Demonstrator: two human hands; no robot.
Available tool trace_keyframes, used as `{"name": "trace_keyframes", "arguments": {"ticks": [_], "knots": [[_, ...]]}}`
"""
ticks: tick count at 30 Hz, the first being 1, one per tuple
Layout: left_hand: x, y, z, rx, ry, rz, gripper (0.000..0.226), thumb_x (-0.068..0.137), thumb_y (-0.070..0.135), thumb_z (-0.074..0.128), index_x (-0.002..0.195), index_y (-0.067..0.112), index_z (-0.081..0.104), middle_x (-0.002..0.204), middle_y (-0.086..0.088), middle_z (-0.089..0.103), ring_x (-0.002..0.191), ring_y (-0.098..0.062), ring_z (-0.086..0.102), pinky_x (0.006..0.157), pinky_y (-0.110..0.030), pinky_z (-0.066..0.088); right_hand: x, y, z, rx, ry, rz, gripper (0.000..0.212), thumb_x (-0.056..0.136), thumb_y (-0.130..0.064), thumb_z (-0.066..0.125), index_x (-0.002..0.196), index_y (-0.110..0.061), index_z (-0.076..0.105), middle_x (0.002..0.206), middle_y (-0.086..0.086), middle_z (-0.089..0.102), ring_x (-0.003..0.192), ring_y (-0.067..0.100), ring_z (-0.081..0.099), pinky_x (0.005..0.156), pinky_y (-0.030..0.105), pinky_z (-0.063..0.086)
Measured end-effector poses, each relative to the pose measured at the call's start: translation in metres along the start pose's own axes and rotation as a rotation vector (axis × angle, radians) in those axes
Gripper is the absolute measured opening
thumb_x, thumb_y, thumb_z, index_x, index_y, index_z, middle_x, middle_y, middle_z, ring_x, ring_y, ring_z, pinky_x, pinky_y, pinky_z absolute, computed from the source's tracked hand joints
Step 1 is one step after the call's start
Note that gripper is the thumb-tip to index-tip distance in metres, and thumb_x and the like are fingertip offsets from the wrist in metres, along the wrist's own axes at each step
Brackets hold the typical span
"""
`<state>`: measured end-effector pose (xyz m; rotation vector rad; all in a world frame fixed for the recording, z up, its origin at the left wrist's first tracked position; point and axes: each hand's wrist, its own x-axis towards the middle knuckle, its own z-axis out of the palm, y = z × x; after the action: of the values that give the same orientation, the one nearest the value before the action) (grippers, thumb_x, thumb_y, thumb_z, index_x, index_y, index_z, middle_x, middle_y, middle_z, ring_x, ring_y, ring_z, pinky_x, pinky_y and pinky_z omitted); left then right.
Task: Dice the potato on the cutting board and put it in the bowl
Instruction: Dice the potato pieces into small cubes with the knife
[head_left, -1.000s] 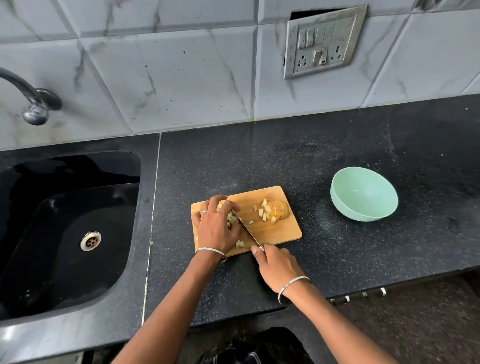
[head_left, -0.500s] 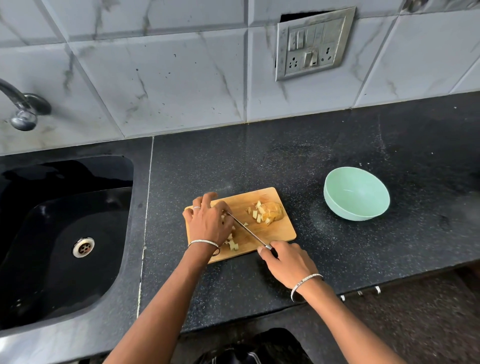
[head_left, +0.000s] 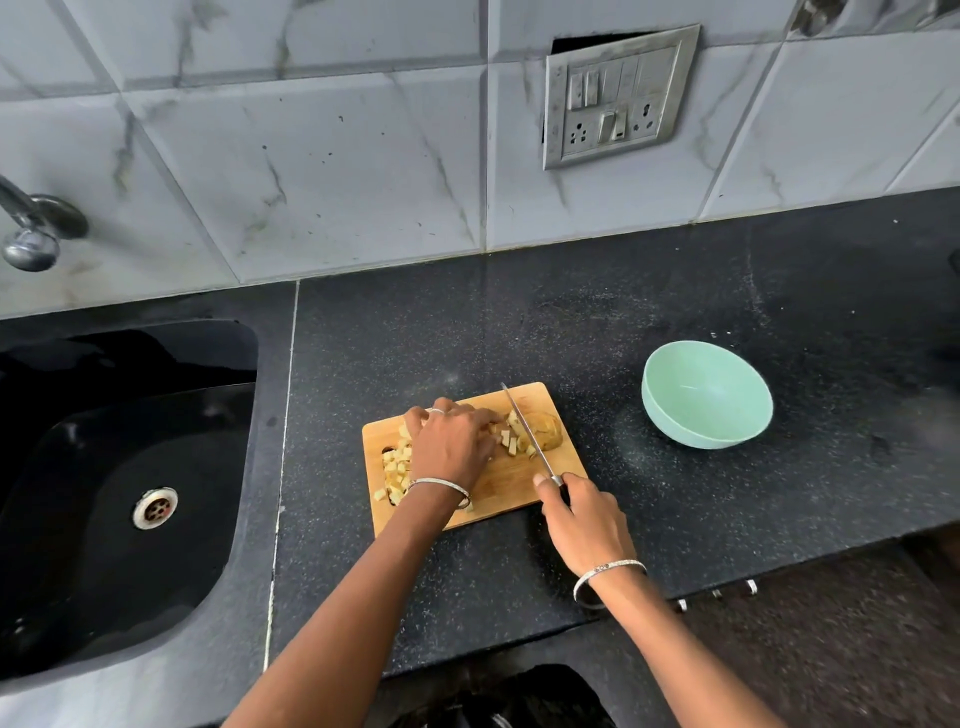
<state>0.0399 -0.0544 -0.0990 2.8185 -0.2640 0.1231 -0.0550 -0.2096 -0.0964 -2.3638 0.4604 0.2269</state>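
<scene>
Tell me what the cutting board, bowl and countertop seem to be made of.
Cutting board: wood, possibly bamboo, matte; warm tan with streaky grain. Bowl: likely plastic or melamine, smooth satin; uniform mint green, soft highlights. Countertop: polished stone, probably granite; black with fine pale speckles and a faint sheen.

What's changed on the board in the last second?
The knife swung right: its blade, earlier angled toward the fingers of the left hand, now lies beside the uncut potato chunk, tip near the far edge of the board. The left hand slid right toward that chunk, uncovering diced pieces at the board's left end. Unchanged: the right hand grips the knife handle; board and empty bowl sit where they were.
</scene>
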Motion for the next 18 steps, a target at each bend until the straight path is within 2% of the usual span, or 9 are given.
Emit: {"name": "trace_keyframes", "arguments": {"ticks": [6,13,18], "knots": [[0.002,-0.007,-0.001,0.002,0.005,-0.084,0.009,0.086,0.037,0.064,0.09,0.034,0.072,0.091,0.012,0.071,0.104,-0.013,0.049,0.088,-0.039,0.021,-0.003,0.002,0.003,0.001,-0.032,0.002,0.053,0.089,-0.068,0.029,0.083,-0.025,0.06,0.088,-0.001,0.07,0.084,0.03,0.064,0.08,0.044,0.051],[-0.001,-0.018,-0.001,-0.056,0.005,-0.123,0.015,0.083,0.038,0.07,0.098,0.035,0.072,0.101,0.014,0.068,0.108,-0.016,0.049,0.085,-0.04,0.025,-0.007,-0.008,0.013,-0.027,-0.098,-0.016,0.053,0.089,-0.067,0.03,0.082,-0.023,0.058,0.088,-0.001,0.069,0.085,0.031,0.062,0.082,0.044,0.05],[-0.002,-0.017,-0.002,-0.059,0.027,-0.151,0.008,0.084,0.034,0.069,0.091,0.033,0.074,0.099,0.013,0.069,0.105,-0.016,0.049,0.083,-0.039,0.024,-0.009,-0.013,0.018,-0.062,-0.138,-0.022,0.051,0.095,-0.064,0.029,0.085,-0.022,0.058,0.091,0.004,0.068,0.09,0.034,0.062,0.084,0.045,0.049]]}}
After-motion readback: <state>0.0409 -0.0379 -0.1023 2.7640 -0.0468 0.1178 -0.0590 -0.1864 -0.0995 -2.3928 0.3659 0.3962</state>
